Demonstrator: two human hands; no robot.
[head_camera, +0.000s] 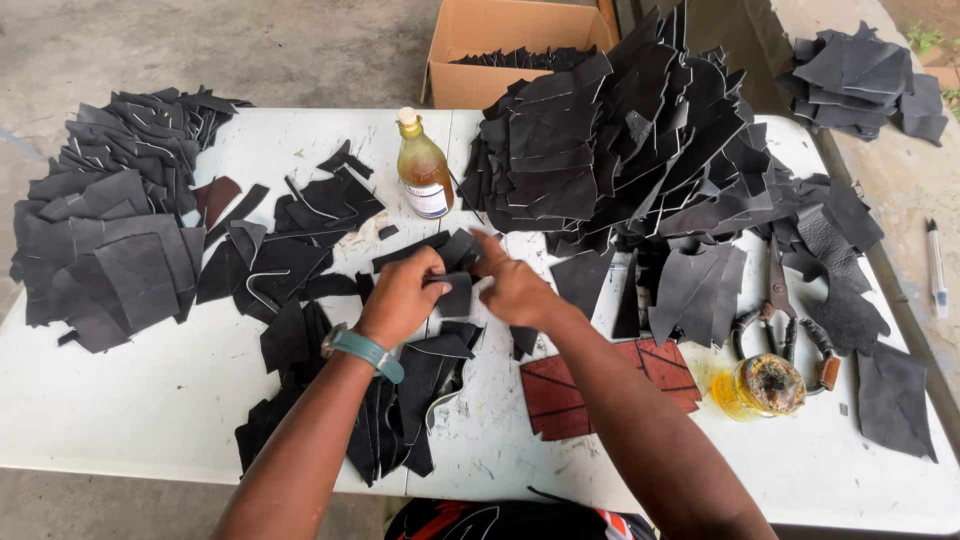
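A white table fills most of the frame. An amber bottle stands at upper centre, below a cardboard box. At lower right, scissors lie just above a yellow jar. A reddish-brown cut piece lies at lower centre. A white pen rests at the right edge.

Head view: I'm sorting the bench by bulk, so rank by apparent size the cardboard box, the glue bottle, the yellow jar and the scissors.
1. cardboard box, though partly cut off
2. scissors
3. glue bottle, close to the scissors, so unsure
4. yellow jar
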